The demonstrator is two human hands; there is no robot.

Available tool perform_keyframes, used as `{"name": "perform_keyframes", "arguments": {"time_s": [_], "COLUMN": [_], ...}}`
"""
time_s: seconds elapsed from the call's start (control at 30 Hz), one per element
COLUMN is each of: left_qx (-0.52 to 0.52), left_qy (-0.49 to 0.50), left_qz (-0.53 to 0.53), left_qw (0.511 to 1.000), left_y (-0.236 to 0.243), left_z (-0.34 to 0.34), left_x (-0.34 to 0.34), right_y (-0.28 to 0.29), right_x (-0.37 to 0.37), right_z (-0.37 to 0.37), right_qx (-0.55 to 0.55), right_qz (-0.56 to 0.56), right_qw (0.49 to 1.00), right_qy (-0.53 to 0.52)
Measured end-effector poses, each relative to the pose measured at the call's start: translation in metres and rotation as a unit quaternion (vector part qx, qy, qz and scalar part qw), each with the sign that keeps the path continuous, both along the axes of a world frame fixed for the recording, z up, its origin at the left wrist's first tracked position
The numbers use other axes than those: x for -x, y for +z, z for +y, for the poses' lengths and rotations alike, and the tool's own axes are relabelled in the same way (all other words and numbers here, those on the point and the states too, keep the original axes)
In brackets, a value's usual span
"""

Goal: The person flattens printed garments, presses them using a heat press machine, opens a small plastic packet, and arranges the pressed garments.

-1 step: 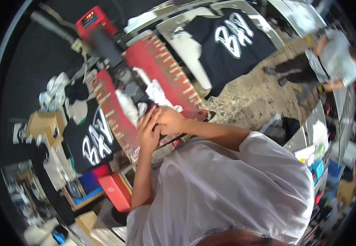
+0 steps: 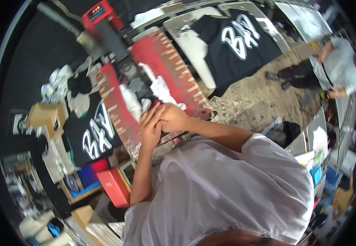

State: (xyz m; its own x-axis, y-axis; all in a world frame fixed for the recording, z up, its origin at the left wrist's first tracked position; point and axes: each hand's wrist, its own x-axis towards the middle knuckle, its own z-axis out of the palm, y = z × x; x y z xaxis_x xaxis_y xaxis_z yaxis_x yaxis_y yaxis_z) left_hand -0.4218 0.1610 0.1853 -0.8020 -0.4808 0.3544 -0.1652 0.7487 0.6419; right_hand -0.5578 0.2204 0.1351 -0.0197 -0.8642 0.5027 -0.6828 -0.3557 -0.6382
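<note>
My left hand (image 2: pixel 152 123) lies over my right hand (image 2: pixel 173 118), its fingers draped round it, at the near end of the machine. My right hand is closed; whatever is under it is hidden by the fingers. Just beyond them, a dark metal mechanism (image 2: pixel 136 84) sits between two worn red boards (image 2: pixel 143 53), with crumpled white cloths (image 2: pixel 161 90) and a white wrapped bundle (image 2: pixel 130 102) beside it. At the machine's far end is a red control box with a display (image 2: pixel 108 20).
Dark garments with white printed graphics lie left (image 2: pixel 73 135) and upper right (image 2: pixel 223 74) of the machine. A cardboard box (image 2: pixel 38 115) is at left, a red box (image 2: pixel 108 188) lower left. A co-worker (image 2: pixel 334 65) stands at right, near panels and clutter.
The view has shifted slightly, moving the machine and co-worker a little within the picture. My two hands stay together in the same place on the machine.
</note>
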Motion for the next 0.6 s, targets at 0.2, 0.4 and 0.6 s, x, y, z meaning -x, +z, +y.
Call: {"name": "perform_keyframes", "arguments": {"time_s": [0.2, 0.4, 0.6], "left_qx": [-0.149, 0.061, 0.138], "left_qy": [0.033, -0.035, -0.131], "left_qz": [0.09, 0.057, 0.032], "left_qw": [0.984, 0.996, 0.981], "left_y": [-0.007, 0.036, 0.01], "left_z": [-0.026, -0.102, -0.134], "left_x": [-0.013, 0.019, 0.039], "right_y": [0.021, 0.039, 0.042], "right_x": [-0.004, -0.033, -0.107], "right_z": [0.0, -0.006, -0.021], "right_qx": [0.06, -0.052, -0.057], "right_qz": [0.022, -0.077, -0.161], "right_qw": [0.998, 0.991, 0.92], "right_qy": [0.014, -0.092, -0.352]}}
